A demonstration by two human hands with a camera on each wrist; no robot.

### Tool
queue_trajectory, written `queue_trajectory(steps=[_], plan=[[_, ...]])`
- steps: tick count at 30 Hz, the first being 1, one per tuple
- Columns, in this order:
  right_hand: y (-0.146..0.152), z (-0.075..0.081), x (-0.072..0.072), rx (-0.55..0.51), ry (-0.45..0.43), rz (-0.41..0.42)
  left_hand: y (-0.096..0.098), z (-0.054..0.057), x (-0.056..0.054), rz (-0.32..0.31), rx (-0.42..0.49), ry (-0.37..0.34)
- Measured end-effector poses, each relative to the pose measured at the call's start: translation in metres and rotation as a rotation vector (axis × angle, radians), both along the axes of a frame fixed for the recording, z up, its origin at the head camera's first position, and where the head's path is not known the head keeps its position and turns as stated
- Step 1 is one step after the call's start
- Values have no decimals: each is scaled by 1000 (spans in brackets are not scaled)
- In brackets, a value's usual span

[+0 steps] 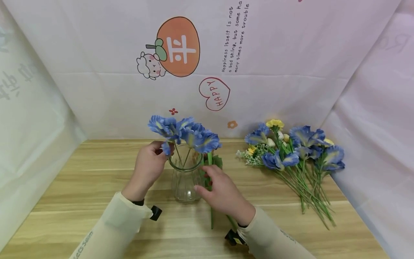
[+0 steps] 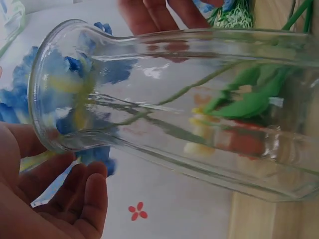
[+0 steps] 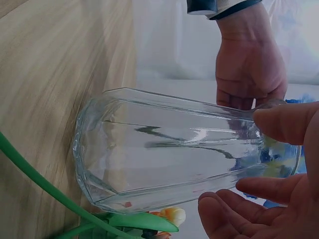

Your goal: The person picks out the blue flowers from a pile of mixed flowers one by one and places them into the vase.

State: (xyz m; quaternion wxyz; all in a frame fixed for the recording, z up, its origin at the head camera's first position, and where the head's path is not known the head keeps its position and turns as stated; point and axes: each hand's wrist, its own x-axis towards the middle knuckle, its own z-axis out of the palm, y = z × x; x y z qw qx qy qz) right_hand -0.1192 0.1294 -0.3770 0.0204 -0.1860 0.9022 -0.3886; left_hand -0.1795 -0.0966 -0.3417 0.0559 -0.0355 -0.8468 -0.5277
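Observation:
A clear glass vase (image 1: 187, 183) with a wide rim stands upright on the table. Blue artificial irises (image 1: 202, 138) lean over its rim, their thin stems (image 2: 184, 94) crossing inside the glass. At the rim's left side my left hand (image 1: 150, 163) has its fingers curled and pinches a drooping blue petal (image 1: 166, 148) between thumb and forefinger. My right hand (image 1: 223, 190) is beside the vase on the right, its thumb and relaxed fingers spread about the glass. In the right wrist view the thumb (image 3: 286, 124) overlaps the vase's upper part.
Behind the right hand lie green stems and leaves (image 1: 211, 160), with orange and white blooms (image 3: 172, 216) seen low by the vase. A pile of blue, yellow and white artificial flowers (image 1: 300, 154) lies at the table's right. A printed cloth (image 1: 116, 104) hangs behind the table.

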Motion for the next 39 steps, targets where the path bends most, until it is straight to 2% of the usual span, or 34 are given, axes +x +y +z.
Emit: queue_trajectory(steps=[5,8,11,14,16,18,20,23,25,26,30,35,39], plan=[[0,2,-2,12,-12,-7,-2,-7,4,-41,108,-95],[0,3,-4,20,-20,-15,-2,-12,6,-81,172,-113],[-2,4,-7,21,-29,-21,-3,-20,8,-150,265,-63],[-4,5,-7,18,-37,-22,-6,-29,10,-278,337,28],[-4,5,-7,15,-43,-19,-10,-35,12,-382,344,81],[-4,4,-7,12,-47,-17,-13,-41,13,-470,289,90],[-4,4,-7,13,-47,-14,-14,-45,13,-499,184,69],[-4,3,-7,12,-51,-10,-12,-50,13,-479,0,15],[-3,3,-7,12,-56,-8,-9,-51,12,-423,-92,-13],[-2,3,-7,10,-59,-7,-8,-51,12,-402,-111,-23],[3,3,-6,10,-74,1,-6,-52,13,-337,-118,-37],[17,0,-7,26,-87,-27,-7,-52,13,-330,-139,-25],[42,-7,-13,60,-47,-71,-7,-52,13,-324,-169,-25]])
